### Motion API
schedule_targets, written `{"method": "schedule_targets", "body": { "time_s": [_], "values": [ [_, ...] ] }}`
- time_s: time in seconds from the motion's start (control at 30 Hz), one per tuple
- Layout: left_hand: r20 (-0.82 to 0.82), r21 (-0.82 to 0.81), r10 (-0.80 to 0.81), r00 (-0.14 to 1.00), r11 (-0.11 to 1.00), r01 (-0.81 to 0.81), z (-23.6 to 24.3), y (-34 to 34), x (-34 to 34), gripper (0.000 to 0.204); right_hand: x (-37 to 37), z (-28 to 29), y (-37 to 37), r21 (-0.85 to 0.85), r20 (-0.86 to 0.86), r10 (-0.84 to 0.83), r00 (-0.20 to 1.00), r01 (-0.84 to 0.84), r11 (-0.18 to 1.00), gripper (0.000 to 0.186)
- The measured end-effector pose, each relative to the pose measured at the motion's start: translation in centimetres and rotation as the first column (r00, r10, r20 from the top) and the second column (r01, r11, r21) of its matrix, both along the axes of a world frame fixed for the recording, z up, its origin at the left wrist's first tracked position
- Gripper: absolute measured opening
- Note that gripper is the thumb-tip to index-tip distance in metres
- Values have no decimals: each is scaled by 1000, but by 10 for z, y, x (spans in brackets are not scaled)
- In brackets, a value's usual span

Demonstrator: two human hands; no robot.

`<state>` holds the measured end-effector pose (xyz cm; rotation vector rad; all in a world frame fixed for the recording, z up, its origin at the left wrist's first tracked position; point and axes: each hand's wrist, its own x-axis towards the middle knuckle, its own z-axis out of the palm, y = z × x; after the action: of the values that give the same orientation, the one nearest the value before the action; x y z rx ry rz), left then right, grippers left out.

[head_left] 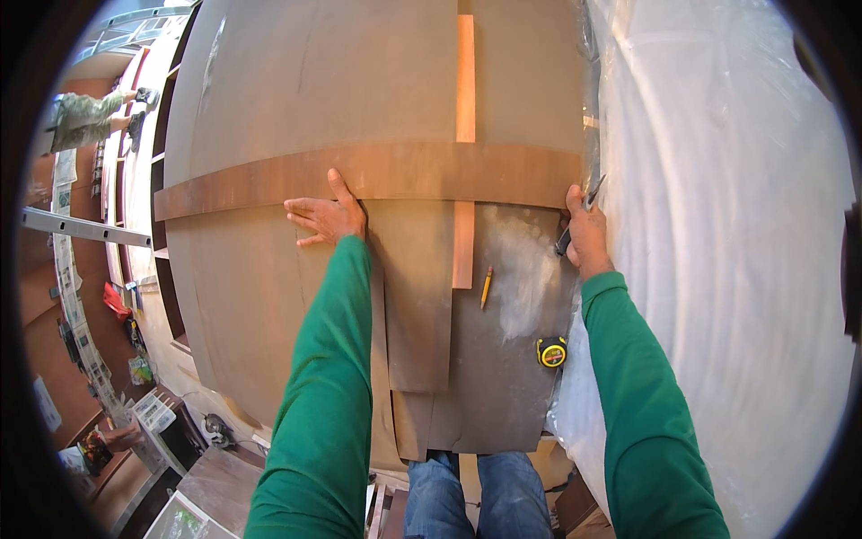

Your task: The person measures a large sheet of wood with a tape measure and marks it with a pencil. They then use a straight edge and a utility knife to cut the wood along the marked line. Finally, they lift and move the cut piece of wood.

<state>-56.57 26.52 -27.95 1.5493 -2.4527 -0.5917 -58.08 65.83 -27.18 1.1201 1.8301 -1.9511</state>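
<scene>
A long brown wood-grain strip (404, 172) lies crosswise over large brown sheets (305, 81). My left hand (330, 213) rests with its fingers spread at the strip's lower edge, left of the middle. At the strip's right end, my right hand (588, 235) is closed around a utility knife (563, 241); its dark handle shows below the fingers and a thin tip sticks out above. A narrow orange-brown strip (463, 242) runs lengthwise beneath the crosswise one. Below lie a yellow pencil (486, 287) and a yellow-and-black tape measure (551, 351).
Cloudy plastic sheeting (709, 225) covers the right side. On the left are an open-fronted cabinet frame (160, 193) and a metal ladder (85, 226). Another person's sleeved arms (90, 117) reach in at upper left; another hand (124, 437) shows at lower left.
</scene>
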Motion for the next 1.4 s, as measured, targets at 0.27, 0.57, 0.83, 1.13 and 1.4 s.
{"method": "schedule_targets", "body": {
  "time_s": [0.27, 0.57, 0.83, 1.13, 1.4],
  "values": [
    [-10, 30, 71, 997, 997, -71, -3, 85, -4, 105, 1, 8, -3, -85, -11, -35, 999, 34, 996, 33],
    [57, -4, 81, 995, 997, -81, 5, 115, -10, 88, 12, -3, 6, -183, -18, -116, 993, 111, 977, 28],
    [39, -44, 104, 994, 994, -102, -3, 117, -15, 84, 15, -8, 4, -188, -32, -176, 984, 167, 968, 27],
    [68, -15, 122, 990, 993, -121, 0, 120, -20, 84, 11, -13, -2, -139, -55, -260, 964, 250, 958, 18],
    [140, 15, 138, 980, 990, -142, 3, 117, -22, 85, 8, -10, -4, -163, 12, -277, 961, 275, 947, 17]
  ]
}}
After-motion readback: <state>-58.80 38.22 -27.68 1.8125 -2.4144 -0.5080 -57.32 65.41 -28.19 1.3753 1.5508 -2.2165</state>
